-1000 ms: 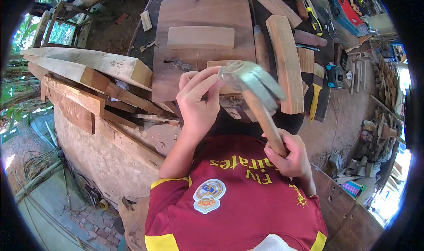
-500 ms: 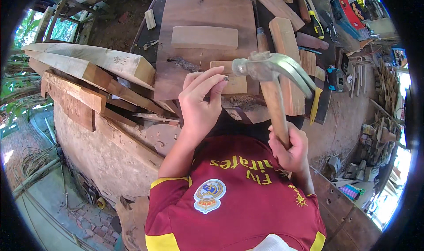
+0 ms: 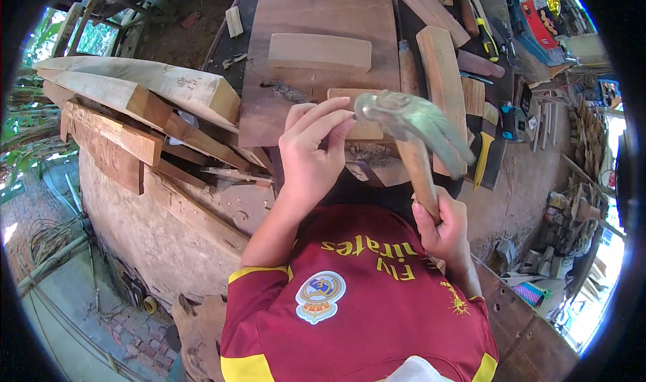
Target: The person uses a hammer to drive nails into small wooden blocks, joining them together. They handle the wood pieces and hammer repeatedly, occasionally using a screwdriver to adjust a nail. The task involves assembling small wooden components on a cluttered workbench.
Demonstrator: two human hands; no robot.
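Observation:
My right hand point(image 3: 444, 226) is wrapped round the wooden handle of a claw hammer point(image 3: 416, 163), whose metal head is tilted with its claw to the right. My left hand point(image 3: 313, 146) is raised, thumb and index finger pinched on a small dark metal piece point(image 3: 354, 117); most of it is hidden by the fingers. The striking face of the hammer is right beside these fingertips, and I cannot tell whether they touch. Behind both hands, a wide brown board point(image 3: 316, 15) carries a pale, slightly curved wood block point(image 3: 319, 52) and a smaller wood piece point(image 3: 340, 94).
Long sawn timbers point(image 3: 151, 89) are stacked to the left. Right of the board lie a thick wood beam point(image 3: 441, 79), a wooden-handled tool point(image 3: 407, 66), a yellow-and-black cutter point(image 3: 486, 39), a yellow-handled tool point(image 3: 482, 163) and a blue-black tape measure point(image 3: 513, 122). Scrap wood point(image 3: 545, 261) is heaped farther right.
My left fingertips and the hammer's striking face have come closer together. The hammer head has tilted a little and looks slightly blurred. The whole view has shifted slightly.

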